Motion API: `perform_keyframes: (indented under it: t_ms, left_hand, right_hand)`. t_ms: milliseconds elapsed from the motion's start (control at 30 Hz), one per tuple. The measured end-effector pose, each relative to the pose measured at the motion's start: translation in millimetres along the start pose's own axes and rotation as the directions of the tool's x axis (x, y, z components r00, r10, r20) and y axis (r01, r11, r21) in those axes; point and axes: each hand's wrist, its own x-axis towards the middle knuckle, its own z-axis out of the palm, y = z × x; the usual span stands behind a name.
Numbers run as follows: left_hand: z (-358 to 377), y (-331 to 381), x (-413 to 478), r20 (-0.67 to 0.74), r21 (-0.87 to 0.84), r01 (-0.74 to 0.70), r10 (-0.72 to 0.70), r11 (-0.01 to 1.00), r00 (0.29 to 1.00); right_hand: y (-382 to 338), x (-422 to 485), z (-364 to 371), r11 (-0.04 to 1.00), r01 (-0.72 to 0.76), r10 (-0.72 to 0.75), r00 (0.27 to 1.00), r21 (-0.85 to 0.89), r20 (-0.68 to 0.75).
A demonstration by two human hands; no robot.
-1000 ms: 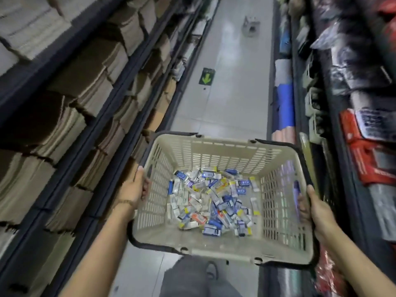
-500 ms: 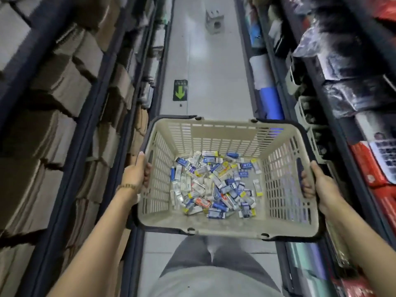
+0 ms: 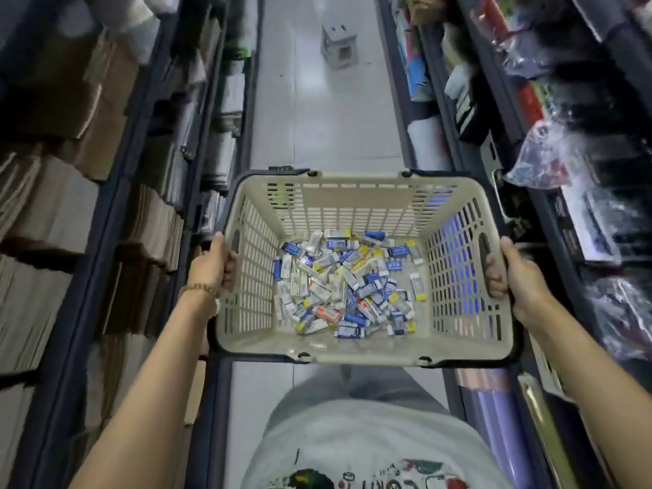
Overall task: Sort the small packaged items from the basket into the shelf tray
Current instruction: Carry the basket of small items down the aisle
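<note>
A narrow aisle runs between tall shelves (image 3: 88,206) of stacked paper goods and bagged stock. A beige slotted basket (image 3: 363,202) is held level at waist height. The left hand (image 3: 211,268) and right hand (image 3: 518,282) each grip a side rim, fingers curled through the handle slots. Small packaged items (image 3: 344,282) lie heaped on its floor. A stool (image 3: 339,45) stands ahead.
</note>
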Motion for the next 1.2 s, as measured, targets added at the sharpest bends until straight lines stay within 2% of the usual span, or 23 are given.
perform_keyframes:
  t_ms: [400, 600, 867, 1067, 1200]
  left_hand:
    - [67.1, 198.2, 243.1, -0.058, -0.094, 0.034, -0.040, 0.995, 0.998]
    - [94.6, 322.7, 383.4, 0.008, -0.071, 0.065, -0.065, 0.995, 0.998]
    - [154.7, 477.6, 580.2, 0.060, -0.021, 0.031, -0.029, 0.999, 0.998]
    - [200.0, 575.8, 716.8, -0.014, -0.071, 0.066, -0.067, 0.995, 0.998]
    - [210.1, 646.2, 793.2, -0.063, -0.157, 0.107, -0.119, 0.982, 0.991]
  right_hand:
    - [-217.6, 244.3, 159.0, 0.996, 0.011, -0.007, 0.999, -0.083, 0.051]
    - [-317.4, 344.5, 242.4, 0.997, -0.017, 0.015, 0.999, -0.076, -0.029]
    - [-448.0, 517.4, 332.4, 0.998, -0.048, 0.048, 0.999, -0.028, -0.002]
    - [-567.6, 668.9, 421.5, 0.997, -0.019, 0.023, 0.998, -0.075, 0.064]
    - [-660.7, 748.4, 491.0, 0.986, 0.012, 0.001, 0.997, -0.166, 0.074]
